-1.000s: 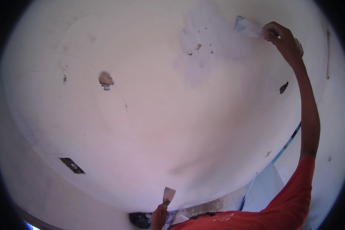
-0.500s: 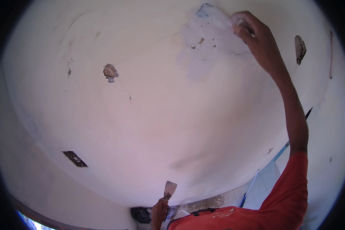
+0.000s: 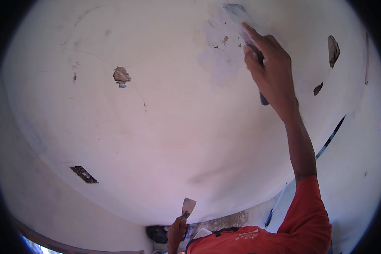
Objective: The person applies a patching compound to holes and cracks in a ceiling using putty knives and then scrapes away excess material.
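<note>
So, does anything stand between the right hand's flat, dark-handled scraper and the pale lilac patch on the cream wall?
Nothing visible does: the right hand holds the flat, dark-handled scraper with its blade over the upper part of the pale lilac patch. Whether it touches the wall, I cannot tell.

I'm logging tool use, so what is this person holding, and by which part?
The right grip holds a putty knife by its dark handle; the left grip holds a scraper by its handle end, blade up.
</note>
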Demonstrator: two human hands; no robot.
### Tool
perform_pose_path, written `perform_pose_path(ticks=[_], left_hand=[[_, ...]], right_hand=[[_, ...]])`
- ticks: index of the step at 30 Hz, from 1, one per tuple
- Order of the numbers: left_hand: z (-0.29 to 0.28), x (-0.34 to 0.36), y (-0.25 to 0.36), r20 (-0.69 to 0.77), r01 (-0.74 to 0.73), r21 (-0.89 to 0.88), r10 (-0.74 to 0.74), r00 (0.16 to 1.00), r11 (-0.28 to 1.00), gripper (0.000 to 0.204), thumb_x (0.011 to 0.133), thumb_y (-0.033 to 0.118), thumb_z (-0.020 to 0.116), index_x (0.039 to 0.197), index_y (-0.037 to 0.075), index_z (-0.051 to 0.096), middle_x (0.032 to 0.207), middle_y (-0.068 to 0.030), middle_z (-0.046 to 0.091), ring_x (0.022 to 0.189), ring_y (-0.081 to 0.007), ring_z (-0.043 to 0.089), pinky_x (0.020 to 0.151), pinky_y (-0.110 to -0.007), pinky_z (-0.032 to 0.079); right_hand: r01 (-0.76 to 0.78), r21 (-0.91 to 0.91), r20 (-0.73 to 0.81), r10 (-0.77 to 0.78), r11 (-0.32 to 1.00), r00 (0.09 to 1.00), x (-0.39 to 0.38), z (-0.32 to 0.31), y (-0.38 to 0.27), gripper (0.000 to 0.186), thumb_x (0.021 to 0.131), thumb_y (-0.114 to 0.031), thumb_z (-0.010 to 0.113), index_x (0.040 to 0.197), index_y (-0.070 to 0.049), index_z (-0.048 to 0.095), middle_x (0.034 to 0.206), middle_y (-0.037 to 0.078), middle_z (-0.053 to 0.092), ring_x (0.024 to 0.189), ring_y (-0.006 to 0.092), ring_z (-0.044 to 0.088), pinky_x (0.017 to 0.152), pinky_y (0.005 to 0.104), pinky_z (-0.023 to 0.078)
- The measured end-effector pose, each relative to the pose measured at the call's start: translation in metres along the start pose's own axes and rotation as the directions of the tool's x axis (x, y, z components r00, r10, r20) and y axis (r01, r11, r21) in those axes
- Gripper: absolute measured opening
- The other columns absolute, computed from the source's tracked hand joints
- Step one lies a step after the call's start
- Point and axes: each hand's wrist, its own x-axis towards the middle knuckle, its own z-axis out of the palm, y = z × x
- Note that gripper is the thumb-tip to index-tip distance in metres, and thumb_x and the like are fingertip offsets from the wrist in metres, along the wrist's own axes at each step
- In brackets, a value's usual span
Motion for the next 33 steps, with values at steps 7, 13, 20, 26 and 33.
perform_pose_path(ticks=[7,13,20,26,33], left_hand=[[-0.003,0.0,0.009,0.02,0.089,-0.008,-0.089,0.996,0.996,0.021,0.097,0.023,0.058,0.103,0.003,0.062,0.072,-0.0144,0.068,0.061,-0.0302,0.067,0.055,-0.043,0.049],[-0.006,-0.002,0.009,0.026,0.123,0.027,-0.124,0.992,0.992,0.022,0.098,0.025,0.057,0.1,0.004,0.063,0.072,-0.0132,0.068,0.061,-0.0279,0.066,0.056,-0.041,0.049],[-0.006,0.0,0.006,0.037,0.104,0.004,-0.104,0.994,0.995,0.024,0.099,0.026,0.056,0.099,0.004,0.062,0.074,-0.0128,0.069,0.063,-0.026,0.067,0.058,-0.039,0.05],[-0.012,-0.001,0.024,0.051,0.149,-0.011,-0.148,0.988,0.989,0.024,0.099,0.026,0.056,0.1,0.003,0.061,0.076,-0.0148,0.069,0.066,-0.0302,0.068,0.06,-0.041,0.051],[-0.008,0.0,0.014,0.049,0.09,0.007,-0.09,0.995,0.996,0.024,0.098,0.025,0.056,0.101,0.002,0.06,0.079,-0.0192,0.068,0.076,-0.0386,0.068,0.065,-0.045,0.051]], right_hand=[[-0.04,-0.097,0.036,0.044,0.994,0.998,-0.02,0.035,-0.006,0.049,0.089,-0.008,0.064,0.138,-0.011,0.057,0.082,0.01,0.054,0.069,0.0202,0.058,0.066,0.0338,0.049],[-0.05,-0.123,0.084,0.061,0.991,0.995,-0.062,0.044,-0.004,0.063,0.087,-0.007,0.066,0.146,-0.016,0.047,0.085,0.009,0.054,0.064,0.0205,0.059,0.059,0.0346,0.053],[-0.105,-0.147,0.18,0.131,0.984,0.975,-0.112,0.032,-0.011,0.07,0.085,-0.004,0.067,0.149,-0.018,0.043,0.085,0.009,0.052,0.061,0.0205,0.057,0.055,0.0356,0.053],[0.016,-0.046,0.074,-0.012,0.999,0.997,-0.099,0.008,-0.009,0.069,0.082,-0.002,0.066,0.146,-0.013,0.045,0.08,0.009,0.051,0.054,0.0199,0.054,0.046,0.0345,0.048],[0.154,-0.111,0.038,-0.151,0.982,0.988,-0.037,0.02,-0.016,0.052,0.082,-0.006,0.066,0.134,-0.007,0.055,0.081,0.009,0.052,0.05,0.0204,0.053,0.043,0.0334,0.046]])
